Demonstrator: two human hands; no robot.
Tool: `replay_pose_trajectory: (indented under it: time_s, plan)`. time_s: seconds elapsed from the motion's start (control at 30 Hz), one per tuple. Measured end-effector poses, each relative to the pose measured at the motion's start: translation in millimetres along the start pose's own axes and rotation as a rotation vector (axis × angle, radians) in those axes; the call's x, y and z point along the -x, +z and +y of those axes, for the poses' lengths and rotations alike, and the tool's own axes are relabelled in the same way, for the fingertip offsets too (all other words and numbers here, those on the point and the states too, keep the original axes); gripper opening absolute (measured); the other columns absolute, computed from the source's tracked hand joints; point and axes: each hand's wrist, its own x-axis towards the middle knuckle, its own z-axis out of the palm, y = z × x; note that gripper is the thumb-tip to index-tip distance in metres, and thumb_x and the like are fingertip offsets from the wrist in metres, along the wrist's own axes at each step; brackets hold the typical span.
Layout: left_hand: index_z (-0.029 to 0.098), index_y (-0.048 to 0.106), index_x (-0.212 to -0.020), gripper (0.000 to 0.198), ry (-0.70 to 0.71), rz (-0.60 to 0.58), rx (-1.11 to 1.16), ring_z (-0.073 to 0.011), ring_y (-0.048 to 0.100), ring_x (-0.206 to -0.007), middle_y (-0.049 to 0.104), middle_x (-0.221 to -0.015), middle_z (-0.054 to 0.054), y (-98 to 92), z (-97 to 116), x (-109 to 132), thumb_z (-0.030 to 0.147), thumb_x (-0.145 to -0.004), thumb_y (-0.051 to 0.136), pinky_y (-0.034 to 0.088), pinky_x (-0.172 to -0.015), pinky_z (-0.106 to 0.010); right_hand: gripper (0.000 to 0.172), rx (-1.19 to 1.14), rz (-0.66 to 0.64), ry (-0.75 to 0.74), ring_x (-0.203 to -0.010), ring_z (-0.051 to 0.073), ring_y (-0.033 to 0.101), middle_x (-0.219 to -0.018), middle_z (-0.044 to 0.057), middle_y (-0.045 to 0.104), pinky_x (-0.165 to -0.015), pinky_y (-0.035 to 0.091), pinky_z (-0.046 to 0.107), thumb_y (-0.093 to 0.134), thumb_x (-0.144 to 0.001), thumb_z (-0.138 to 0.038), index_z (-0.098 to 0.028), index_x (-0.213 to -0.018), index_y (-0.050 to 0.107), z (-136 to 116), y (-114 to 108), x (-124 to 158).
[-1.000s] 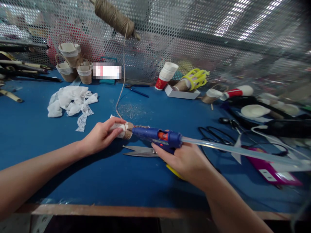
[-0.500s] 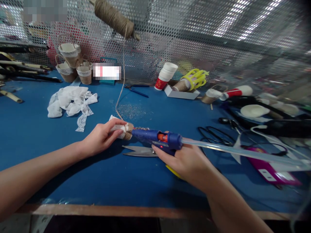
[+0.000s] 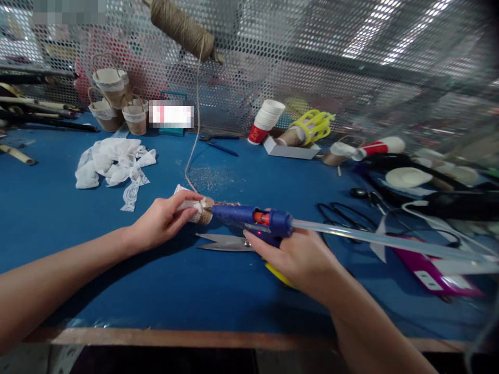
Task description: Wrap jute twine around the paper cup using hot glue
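My left hand (image 3: 161,221) is closed round a small cup wrapped in twine and white lace (image 3: 197,208), lying on its side on the blue table (image 3: 163,291). My right hand (image 3: 302,259) grips a blue hot glue gun (image 3: 257,221) whose nozzle touches the cup's base end. A long clear glue stick (image 3: 390,242) juts from the gun's back to the right. A jute string (image 3: 195,135) runs from the cup up to a twine spool (image 3: 181,28) hanging on the mesh wall.
Silver snips (image 3: 224,242) lie just below the gun. A heap of white lace (image 3: 113,163) sits at the left, finished little baskets (image 3: 115,98) behind it. Stacked paper cups (image 3: 267,122), a yellow holder (image 3: 315,126), black scissors (image 3: 346,218) and a magenta box (image 3: 432,272) crowd the right.
None of note: both hands and the glue gun stay almost still, with only a slight shift of the gun against the cup.
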Motion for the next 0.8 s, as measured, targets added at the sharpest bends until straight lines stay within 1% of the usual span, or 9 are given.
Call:
replay_pose_trajectory:
  time_s: [0.13,0.2,0.3,0.37,0.5,0.7,0.77,0.8]
  plan:
    - [0.014,0.048,-0.112,0.029,0.015,0.001,-0.007,-0.0141,0.065,-0.073,0.068,-0.093,-0.007,-0.2,-0.6,0.5,0.026,-0.088,0.038,0.049,-0.062,-0.022,0.02,0.014,-0.032,-0.025,-0.042,0.014,0.046,-0.044,0.0,0.044,-0.04,0.032,0.025,0.044,-0.078,-0.02,-0.017,-0.072,0.063,3.0,-0.6,-1.5]
    - [0.014,0.048,-0.112,0.029,0.017,0.004,-0.017,-0.0131,0.064,-0.07,0.068,-0.092,-0.007,-0.7,-0.5,0.6,0.026,-0.088,0.038,0.048,-0.06,-0.021,0.021,-0.012,-0.047,0.0,-0.041,0.013,0.046,-0.045,0.001,0.047,-0.038,0.032,0.024,0.044,-0.078,-0.021,-0.015,-0.074,0.064,3.7,-0.3,-1.8]
    - [0.014,0.048,-0.111,0.029,0.01,0.006,-0.037,-0.0114,0.062,-0.062,0.068,-0.089,-0.007,-1.1,-0.7,0.7,0.027,-0.088,0.038,0.046,-0.055,-0.02,0.02,-0.062,-0.07,0.051,-0.045,0.014,0.051,-0.05,0.003,0.052,-0.041,0.036,0.023,0.045,-0.077,-0.021,-0.012,-0.076,0.063,3.5,2.2,-1.7]
    - [0.014,0.048,-0.112,0.029,0.02,0.0,-0.041,-0.011,0.062,-0.06,0.068,-0.088,-0.006,-1.2,-1.0,0.9,0.027,-0.088,0.038,0.046,-0.054,-0.02,0.019,-0.074,-0.066,0.07,-0.049,0.015,0.054,-0.053,0.004,0.054,-0.044,0.039,0.024,0.047,-0.077,-0.022,-0.012,-0.076,0.062,3.1,4.1,-1.5]
    - [0.015,0.047,-0.113,0.029,0.054,-0.016,-0.041,-0.0128,0.065,-0.069,0.067,-0.094,-0.007,-1.2,-1.3,1.5,0.026,-0.088,0.038,0.047,-0.059,-0.021,0.018,-0.087,-0.044,0.121,-0.049,0.015,0.054,-0.051,0.003,0.053,-0.044,0.039,0.024,0.046,-0.077,-0.023,-0.015,-0.075,0.062,2.8,3.6,-1.8]
    - [0.014,0.046,-0.112,0.028,0.083,-0.012,-0.046,-0.0139,0.066,-0.077,0.066,-0.103,-0.009,-1.1,-1.2,1.3,0.025,-0.088,0.038,0.049,-0.065,-0.021,0.023,-0.061,-0.086,0.008,-0.04,0.013,0.043,-0.041,0.0,0.044,-0.038,0.033,0.024,0.043,-0.077,-0.021,-0.015,-0.072,0.064,4.2,-3.2,-1.5]
    - [0.014,0.045,-0.113,0.027,0.105,-0.012,-0.042,-0.0136,0.066,-0.078,0.065,-0.105,-0.009,-0.8,-1.8,1.1,0.024,-0.088,0.038,0.049,-0.066,-0.021,0.023,-0.068,-0.081,0.002,-0.039,0.013,0.042,-0.042,0.0,0.044,-0.038,0.032,0.024,0.042,-0.077,-0.022,-0.014,-0.073,0.064,4.7,-2.0,-1.0]
    - [0.014,0.045,-0.113,0.027,0.116,-0.008,-0.042,-0.0134,0.066,-0.078,0.065,-0.104,-0.009,-0.7,-2.2,1.0,0.023,-0.088,0.038,0.049,-0.066,-0.021,0.022,-0.079,-0.072,0.023,-0.04,0.012,0.042,-0.043,0.0,0.045,-0.038,0.032,0.024,0.043,-0.076,-0.022,-0.014,-0.073,0.064,5.0,-0.5,-0.7]
